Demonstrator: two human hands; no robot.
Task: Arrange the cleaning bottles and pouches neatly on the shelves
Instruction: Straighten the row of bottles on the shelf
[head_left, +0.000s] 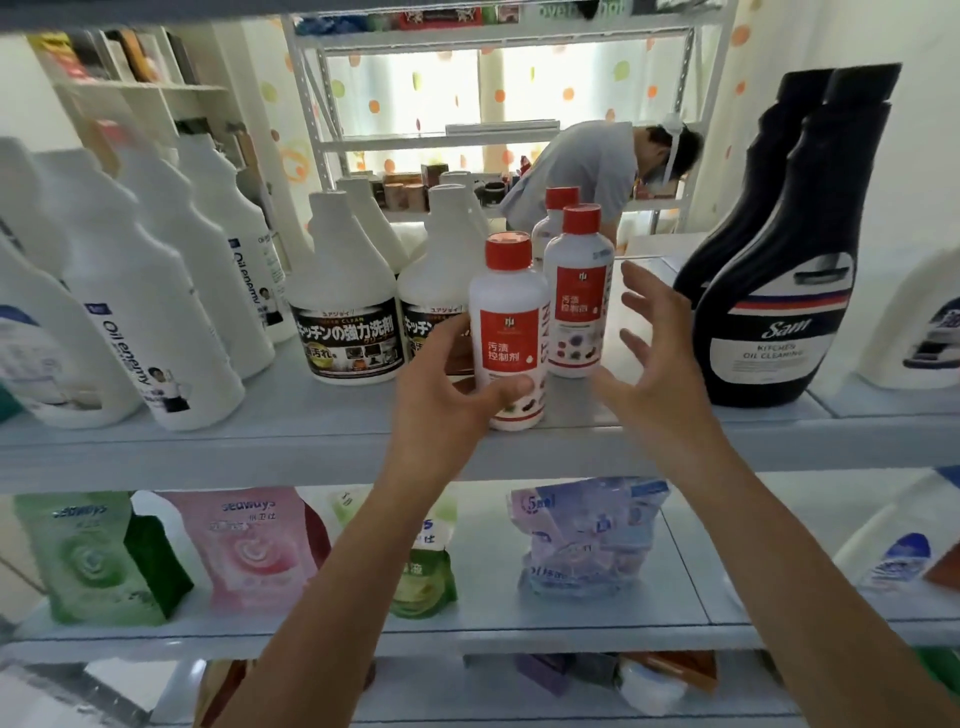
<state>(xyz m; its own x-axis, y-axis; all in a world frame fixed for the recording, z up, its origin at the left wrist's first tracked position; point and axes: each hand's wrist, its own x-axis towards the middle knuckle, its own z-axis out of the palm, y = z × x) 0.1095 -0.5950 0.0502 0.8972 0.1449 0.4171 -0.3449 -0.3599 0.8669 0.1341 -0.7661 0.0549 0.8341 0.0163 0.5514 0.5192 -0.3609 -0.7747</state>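
My left hand (447, 384) curls round the front red-capped bottle (511, 332), which stands upright at the upper shelf (291, 441) edge. My right hand (660, 353), fingers spread and empty, hovers just right of it. Behind it stand two more red-capped bottles (576, 296), I think. Right of it stand two black bottles (779, 312).

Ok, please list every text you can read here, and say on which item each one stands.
"Oil enemy": white bottle
"キッチンの強力洗剤": white jug
"污渍控制剂" and "STAIN": red-capped bottle, held by the left hand
"Sam KITCHEN OIL CLEANING": black bottle
"seaways": pink pouch
Smaller print is too blurred to read.
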